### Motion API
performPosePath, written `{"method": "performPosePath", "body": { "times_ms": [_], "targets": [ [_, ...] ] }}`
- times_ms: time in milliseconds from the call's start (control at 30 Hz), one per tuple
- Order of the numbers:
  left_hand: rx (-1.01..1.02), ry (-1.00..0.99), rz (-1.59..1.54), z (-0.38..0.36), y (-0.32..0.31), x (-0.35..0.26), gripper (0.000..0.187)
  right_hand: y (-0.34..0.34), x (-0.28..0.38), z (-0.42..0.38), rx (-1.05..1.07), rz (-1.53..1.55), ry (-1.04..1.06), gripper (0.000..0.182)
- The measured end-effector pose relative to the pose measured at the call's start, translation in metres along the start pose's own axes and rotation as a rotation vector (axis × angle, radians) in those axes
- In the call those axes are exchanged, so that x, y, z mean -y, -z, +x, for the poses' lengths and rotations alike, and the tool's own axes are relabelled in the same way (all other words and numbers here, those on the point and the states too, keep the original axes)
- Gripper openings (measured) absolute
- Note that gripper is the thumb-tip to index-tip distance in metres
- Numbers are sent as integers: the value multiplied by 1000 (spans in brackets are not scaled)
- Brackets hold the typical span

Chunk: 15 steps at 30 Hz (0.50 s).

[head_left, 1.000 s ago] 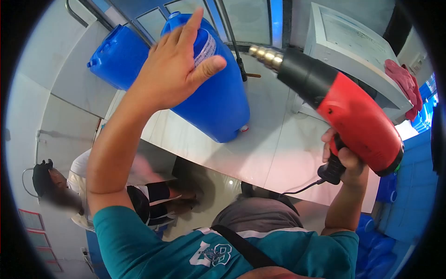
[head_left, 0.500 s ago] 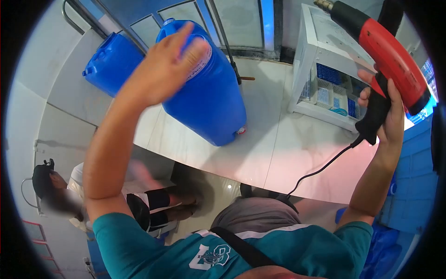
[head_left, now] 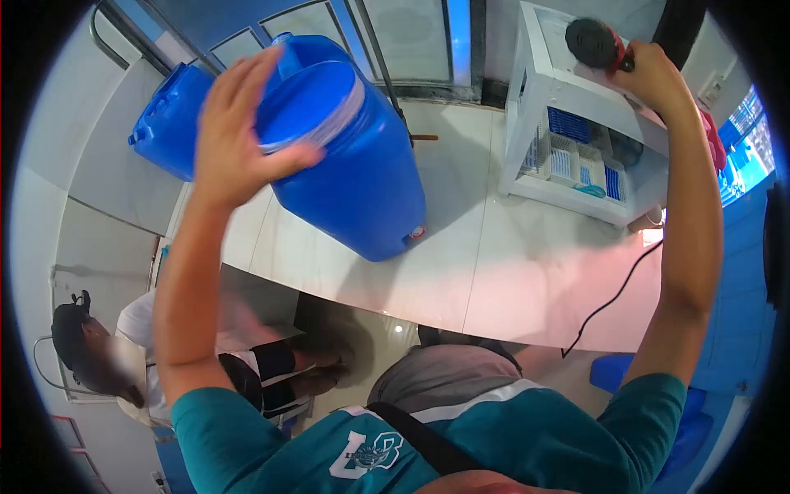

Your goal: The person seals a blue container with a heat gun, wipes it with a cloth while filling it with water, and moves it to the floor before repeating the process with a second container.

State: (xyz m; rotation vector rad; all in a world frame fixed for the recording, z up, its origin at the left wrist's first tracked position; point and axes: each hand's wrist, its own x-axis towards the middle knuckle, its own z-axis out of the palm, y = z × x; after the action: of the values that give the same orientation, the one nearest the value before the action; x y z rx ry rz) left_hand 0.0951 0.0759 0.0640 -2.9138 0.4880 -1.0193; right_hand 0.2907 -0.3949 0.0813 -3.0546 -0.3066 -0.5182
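Note:
My left hand (head_left: 239,136), fingers extended and thumb apart, hovers empty beside the round lid of a large blue water container (head_left: 362,181) on the counter. Whitish wrap shows around the lid's rim, and a small red-and-white cap sits low on the container's side. At upper right, my right hand (head_left: 656,81) grips a red and black heat gun (head_left: 594,44) over the white cabinet. Its rear end faces me, and the hand hides much of the handle. The black cord (head_left: 609,305) hangs down across the counter's right side.
Another blue container (head_left: 169,119) stands at left. A white cabinet (head_left: 568,193) with small baskets of blue items sits at right on the tiled counter (head_left: 444,280). At lower left, a seated person (head_left: 140,337) wears a dark cap. Blue doors stand behind.
My right hand has carried the heat gun up and left over the cabinet and turned it rear end toward me. My left hand moved left and down, off the lid area, fingers spreading.

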Motion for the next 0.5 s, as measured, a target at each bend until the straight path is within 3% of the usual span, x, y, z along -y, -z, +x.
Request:
{"method": "performPosePath", "body": {
  "times_ms": [33,100,133,200,233,267,300,367,400,433,467,500],
  "targets": [
    [-9,-22,134,-15,6,47,109,-1,-2,0,-4,5,0,51],
    [-5,-55,269,-11,13,64,111,-7,-1,-13,-239,-40,106,49],
    [-50,5,44,-13,6,69,114,-7,5,-13,-235,-35,110,49],
    [-142,127,-411,0,-3,44,119,7,47,-16,-411,166,308,47],
    [-99,73,-446,12,-2,8,118,4,104,-21,-627,331,271,34],
    [-97,75,-447,9,-2,18,118,0,149,-26,-848,496,225,27],
    [-97,26,-321,3,-1,35,118,4,146,-38,-846,496,228,27],
    [-96,-71,-68,-9,0,69,118,15,131,-66,-475,358,576,42],
    [-96,-128,60,-8,-1,76,117,11,130,-70,-479,358,572,42],
    [-93,-137,58,-7,-1,79,117,4,132,-75,-351,435,556,41],
    [-51,89,-221,-9,1,79,120,-6,135,-80,-216,513,543,42],
    [-11,313,-498,-6,7,75,123,-18,146,-76,-217,514,535,42]
  ]
}}
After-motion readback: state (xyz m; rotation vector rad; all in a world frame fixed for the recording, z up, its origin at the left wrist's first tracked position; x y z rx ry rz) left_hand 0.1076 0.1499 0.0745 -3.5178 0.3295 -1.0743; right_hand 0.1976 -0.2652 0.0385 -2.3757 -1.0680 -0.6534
